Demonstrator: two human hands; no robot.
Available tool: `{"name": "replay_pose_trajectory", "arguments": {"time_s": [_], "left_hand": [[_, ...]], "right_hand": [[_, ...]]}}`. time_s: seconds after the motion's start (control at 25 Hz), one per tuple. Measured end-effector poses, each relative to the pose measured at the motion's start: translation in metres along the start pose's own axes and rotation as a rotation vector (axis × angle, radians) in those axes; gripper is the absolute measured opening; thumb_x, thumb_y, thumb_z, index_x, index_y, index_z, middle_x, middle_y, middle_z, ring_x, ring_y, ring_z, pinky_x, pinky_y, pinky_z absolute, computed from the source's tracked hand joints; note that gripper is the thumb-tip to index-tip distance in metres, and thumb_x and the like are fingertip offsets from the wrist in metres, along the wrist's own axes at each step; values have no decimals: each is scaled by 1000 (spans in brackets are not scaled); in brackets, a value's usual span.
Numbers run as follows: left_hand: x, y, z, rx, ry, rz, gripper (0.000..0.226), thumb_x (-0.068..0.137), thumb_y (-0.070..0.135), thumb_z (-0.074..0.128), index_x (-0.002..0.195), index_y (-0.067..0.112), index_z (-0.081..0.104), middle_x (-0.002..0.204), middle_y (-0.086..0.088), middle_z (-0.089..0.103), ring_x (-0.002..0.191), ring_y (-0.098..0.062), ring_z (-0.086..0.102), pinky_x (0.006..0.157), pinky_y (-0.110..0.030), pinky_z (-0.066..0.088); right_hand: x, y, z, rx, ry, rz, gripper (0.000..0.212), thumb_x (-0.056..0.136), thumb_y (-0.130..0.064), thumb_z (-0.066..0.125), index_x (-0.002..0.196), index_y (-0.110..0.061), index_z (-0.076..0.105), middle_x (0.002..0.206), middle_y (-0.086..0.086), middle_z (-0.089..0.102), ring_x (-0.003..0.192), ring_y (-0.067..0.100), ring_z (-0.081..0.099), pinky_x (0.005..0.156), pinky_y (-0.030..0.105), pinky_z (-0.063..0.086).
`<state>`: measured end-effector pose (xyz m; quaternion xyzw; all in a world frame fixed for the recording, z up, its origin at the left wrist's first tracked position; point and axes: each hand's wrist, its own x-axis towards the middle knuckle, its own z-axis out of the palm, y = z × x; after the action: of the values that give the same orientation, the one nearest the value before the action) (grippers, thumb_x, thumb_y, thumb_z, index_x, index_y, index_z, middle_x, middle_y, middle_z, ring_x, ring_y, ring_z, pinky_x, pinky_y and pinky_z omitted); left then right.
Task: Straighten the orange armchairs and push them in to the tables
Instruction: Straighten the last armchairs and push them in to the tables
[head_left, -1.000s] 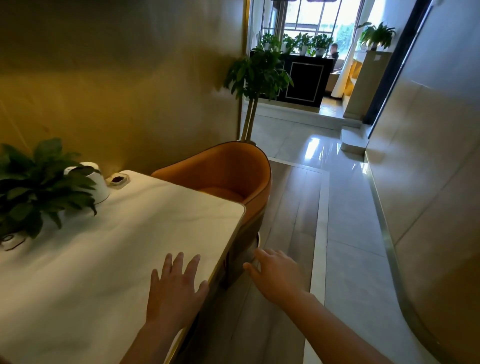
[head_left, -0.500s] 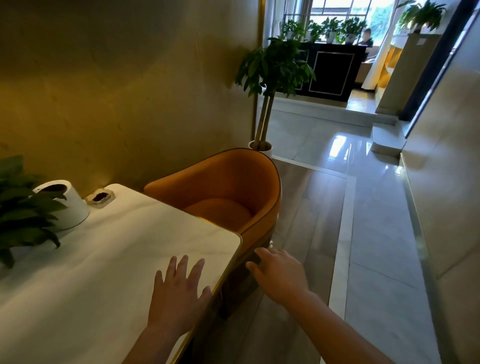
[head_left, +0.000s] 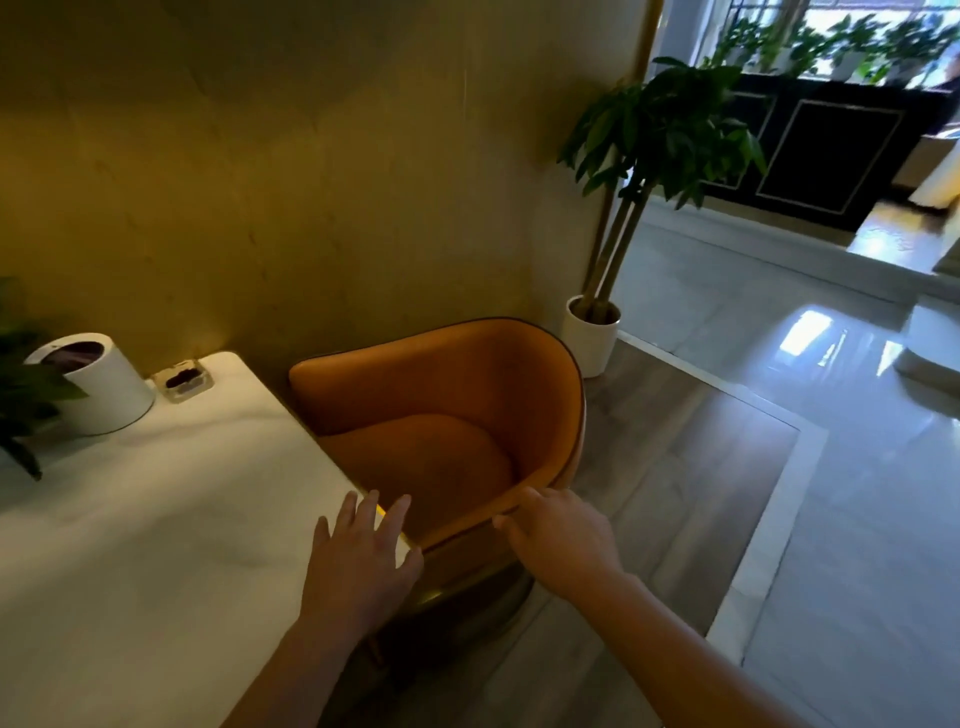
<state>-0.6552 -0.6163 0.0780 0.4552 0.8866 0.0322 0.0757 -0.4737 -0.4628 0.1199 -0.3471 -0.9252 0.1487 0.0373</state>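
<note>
At the near right corner of the table, your left hand lies palm down on the pale top. Its fingers are straight, spread and released, their tips reaching the table's edge, and the forearm comes up from the bottom of the view across the table.

Just right of that corner, your right hand sits on the near arm of the orange armchair, back of the hand upward. Its fingers lie along the top of the rim and the thumb is against the arm's outer side. You cannot tell whether they clamp the rim or only rest on it. The right forearm stretches in from the lower right, over the wooden floor.

The armchair stands at the right end of the table, open front toward it, curved back away from it, near arm touching or just beside the corner.

Far along the table, by the wall, stand a white pot, a small tray and a leafy plant. Beyond the table's end, behind the armchair, a potted tree stands on the floor.
</note>
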Motion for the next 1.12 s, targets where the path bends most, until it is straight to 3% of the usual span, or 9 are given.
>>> {"name": "replay_pose_trajectory", "arguments": {"time_s": [0.16,0.4,0.6,0.76,1.12], "left_hand": [[53,38,8,-30,-16,-57,75,86,71,14,155,40,9,167,0,9,153,-28,2,122,-54,9],[155,78,20,-89,-41,-162,67,96,65,27,155,41,8,166,1,10,153,-26,0,123,-52,10],[223,96,7,-98,-24,-256,67,97,63,27,156,39,5,167,-1,7,153,-26,-3,123,-52,8],[265,112,5,-97,17,-362,67,97,64,28,156,39,6,166,-2,10,153,-27,0,122,-53,10],[349,204,2,-112,121,-764,68,96,64,26,157,37,8,166,-4,9,153,-29,-2,122,-54,8]], "right_hand": [[63,47,-8,-4,-15,-72,40,99,-58,37,120,-31,57,110,-12,62,101,10,58,77,29,45],[181,117,-16,-42,-77,-138,34,97,-60,38,110,-35,57,94,-15,59,85,4,56,75,29,53],[272,151,-43,-46,-85,-251,42,99,-56,39,129,-31,55,119,-11,63,108,9,58,86,30,49],[343,173,-48,-33,-134,-369,41,99,-56,40,127,-31,55,121,-10,63,109,10,57,86,29,49],[486,229,-61,8,-239,-768,42,98,-56,43,129,-29,55,117,-7,64,105,12,58,81,28,49]]}}
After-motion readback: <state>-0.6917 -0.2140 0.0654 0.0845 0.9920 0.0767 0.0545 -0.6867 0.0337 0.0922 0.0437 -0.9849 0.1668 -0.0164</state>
